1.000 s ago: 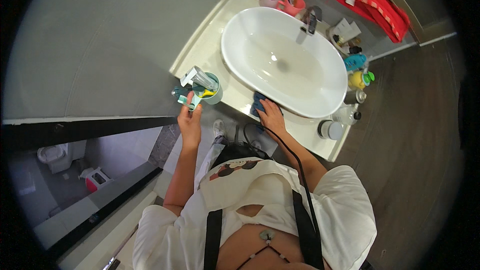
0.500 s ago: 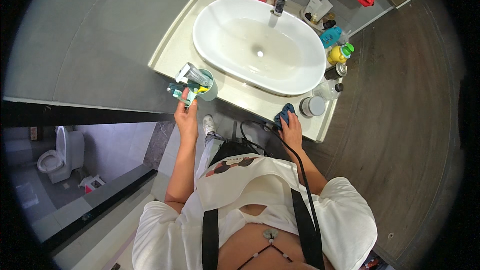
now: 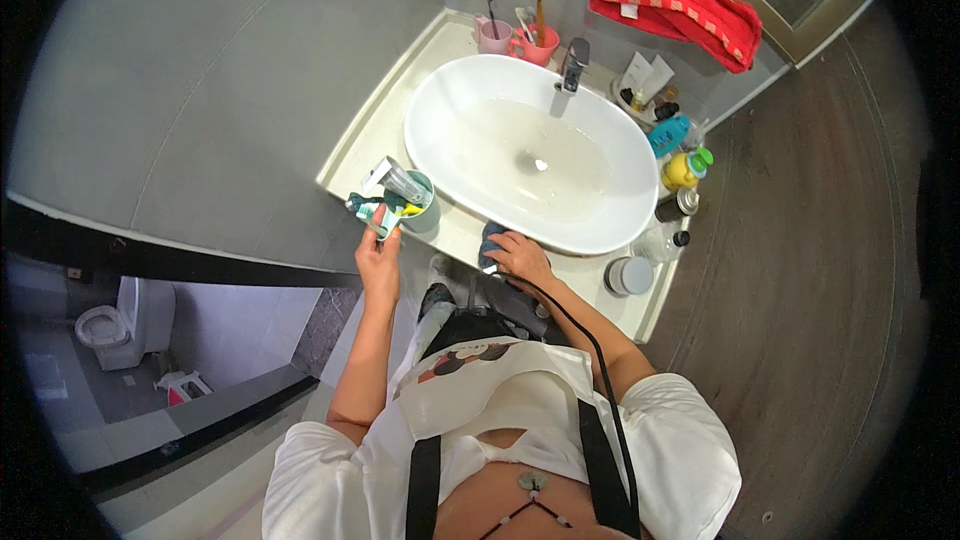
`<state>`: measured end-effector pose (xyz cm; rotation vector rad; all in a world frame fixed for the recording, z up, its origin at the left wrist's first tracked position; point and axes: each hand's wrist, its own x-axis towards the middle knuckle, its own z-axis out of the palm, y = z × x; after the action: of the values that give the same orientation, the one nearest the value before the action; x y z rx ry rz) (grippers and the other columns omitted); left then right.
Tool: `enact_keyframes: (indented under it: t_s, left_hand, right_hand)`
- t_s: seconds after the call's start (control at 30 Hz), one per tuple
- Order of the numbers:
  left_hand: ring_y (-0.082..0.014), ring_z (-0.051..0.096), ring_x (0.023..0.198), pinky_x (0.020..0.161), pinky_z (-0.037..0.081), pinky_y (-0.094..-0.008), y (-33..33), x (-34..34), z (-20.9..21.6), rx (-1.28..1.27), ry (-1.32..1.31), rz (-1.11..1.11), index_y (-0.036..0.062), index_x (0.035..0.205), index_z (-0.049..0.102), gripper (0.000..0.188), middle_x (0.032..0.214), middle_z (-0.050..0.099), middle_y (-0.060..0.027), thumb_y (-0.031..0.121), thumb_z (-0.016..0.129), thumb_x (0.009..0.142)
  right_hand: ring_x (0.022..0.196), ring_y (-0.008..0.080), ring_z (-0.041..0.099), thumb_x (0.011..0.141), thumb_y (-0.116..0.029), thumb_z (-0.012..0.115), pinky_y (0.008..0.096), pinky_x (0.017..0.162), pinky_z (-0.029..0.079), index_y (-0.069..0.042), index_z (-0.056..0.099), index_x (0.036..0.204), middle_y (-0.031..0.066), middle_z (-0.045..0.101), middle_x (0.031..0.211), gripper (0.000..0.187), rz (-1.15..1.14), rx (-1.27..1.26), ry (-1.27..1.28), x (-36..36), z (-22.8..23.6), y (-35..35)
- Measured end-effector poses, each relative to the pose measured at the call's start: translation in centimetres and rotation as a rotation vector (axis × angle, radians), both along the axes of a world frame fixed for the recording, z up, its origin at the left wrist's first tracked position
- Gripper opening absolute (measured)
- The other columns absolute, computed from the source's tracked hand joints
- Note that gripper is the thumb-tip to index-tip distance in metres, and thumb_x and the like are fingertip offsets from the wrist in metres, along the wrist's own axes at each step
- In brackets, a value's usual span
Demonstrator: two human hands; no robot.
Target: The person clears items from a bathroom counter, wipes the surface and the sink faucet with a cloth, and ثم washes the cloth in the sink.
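At the front left of the white countertop (image 3: 585, 276), my left hand (image 3: 378, 268) is closed on the handle of a pale green cup (image 3: 426, 214). A toothpaste tube (image 3: 402, 184) and toothbrushes with green parts stick out of the cup. Whether its base touches the counter, I cannot tell. My right hand (image 3: 524, 259) presses a dark blue cloth (image 3: 490, 242) onto the counter's front edge, just before the oval white sink (image 3: 428, 150). Part of the cloth is hidden under the fingers.
Behind the sink stand a pink cup (image 3: 493, 38), a coral cup (image 3: 538, 48) with brushes, and a faucet (image 3: 574, 65). Several bottles line the right side, including a yellow pump bottle (image 3: 682, 172), with a grey-lidded jar (image 3: 629, 276) nearer. A red towel (image 3: 680, 10) hangs above.
My right hand has slid the blue cloth leftward along the front edge, away from the jar. My left hand keeps hold of the cup. The view has tilted up a little.
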<state>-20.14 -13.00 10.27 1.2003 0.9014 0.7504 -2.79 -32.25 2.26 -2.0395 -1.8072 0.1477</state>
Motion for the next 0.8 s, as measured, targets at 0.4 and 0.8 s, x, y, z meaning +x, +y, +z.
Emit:
enact_keyframes:
  t_s: [0.4, 0.8]
  left_hand:
    - [-0.0046, 0.044, 0.075, 0.068, 0.037, -0.0185, 16.2, 13.0, -3.3, 0.076, -0.072, -0.146, 0.0037, 0.124, 0.046, 0.044, 0.096, 0.054, 0.0003, 0.002, 0.054, 0.082]
    - [-0.0051, 0.048, 0.082, 0.074, 0.037, -0.0181, 21.8, 23.5, -7.2, 0.093, -0.171, -0.18, 0.0037, 0.124, 0.046, 0.044, 0.104, 0.056, -0.0012, 0.003, 0.055, 0.081]
  right_hand:
    - [0.096, 0.0301, 0.054, 0.063, -0.006, 0.062, 0.0387, 0.078, 0.045, -0.011, 0.063, 0.088, 0.0123, 0.058, 0.102, 0.025, -0.217, -0.195, 0.092, 0.9, 5.2, -3.6]
    - [0.092, 0.0315, 0.057, 0.067, -0.007, 0.065, 0.0354, 0.078, 0.046, -0.009, 0.06, 0.096, 0.0144, 0.06, 0.099, 0.029, -0.843, -0.063, 0.238, 2.9, 7.9, 0.3]
